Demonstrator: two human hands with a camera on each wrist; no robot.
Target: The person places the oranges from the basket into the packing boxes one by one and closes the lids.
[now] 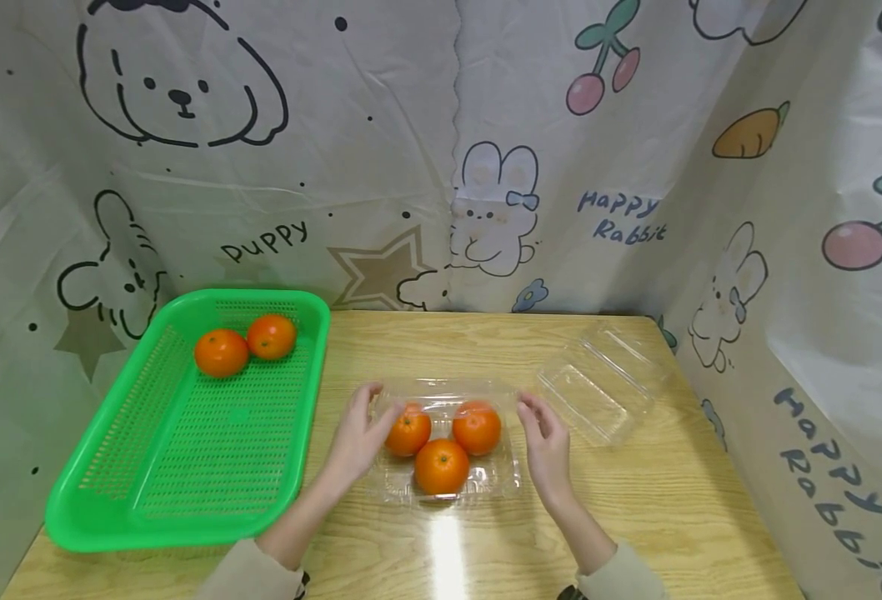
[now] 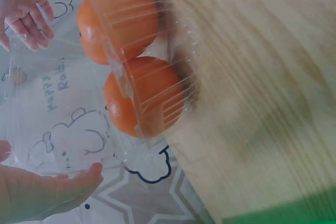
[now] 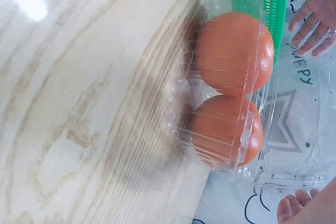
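Note:
A clear plastic clamshell container (image 1: pixel 512 479) stands on the table with three oranges in it, one orange (image 1: pixel 442 467) in front and two behind. Its hinged lid (image 2: pixel 58 108) tilts up over the back, seen in both wrist views. My left hand (image 1: pixel 358 437) holds the lid's left side, thumb and fingers spread about the corner. At the opposite corner, my right hand (image 1: pixel 546 446) holds the lid's edge with its fingertips. The right wrist view shows two of the oranges (image 3: pixel 231 51) through the ribbed container wall.
To the left stands a green plastic basket (image 1: pixel 313 400) with two oranges (image 1: pixel 221 353) at its back. A second clear container (image 1: pixel 598 383) lies opened out at the back right. Printed cloth (image 1: pixel 381 100) hangs behind the table and along both sides.

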